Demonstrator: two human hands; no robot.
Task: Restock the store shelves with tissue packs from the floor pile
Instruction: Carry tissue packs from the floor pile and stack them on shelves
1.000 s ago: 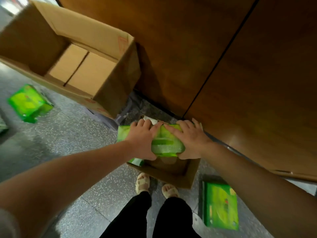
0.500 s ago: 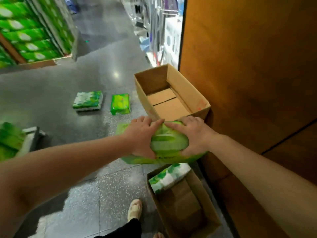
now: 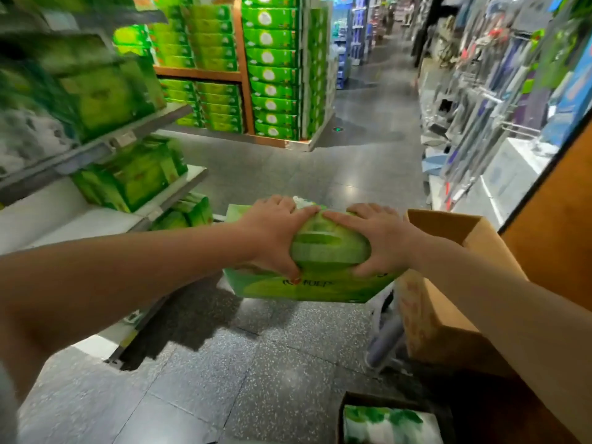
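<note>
Both hands grip one green tissue pack point(image 3: 317, 285) from above, the left hand point(image 3: 275, 233) and right hand point(image 3: 376, 238) curled round its top edge with thumbs underneath the bulging middle, holding it in the air above the speckled grey floor point(image 3: 256, 363). Judged from this, the pack is lifted but not yet shelved; the white shelves point(image 3: 96, 219) to the left of the left hand already carry green packs yet show bare board, so stocking looks partly done. Below the right hand another pack point(image 3: 389, 423) waits in a carton, and an open cardboard box point(image 3: 435, 315) stands just beside the right wrist. The held pack's glossy film wrinkles and puffs softly under the fingers; it is a flat, pliable block
</note>
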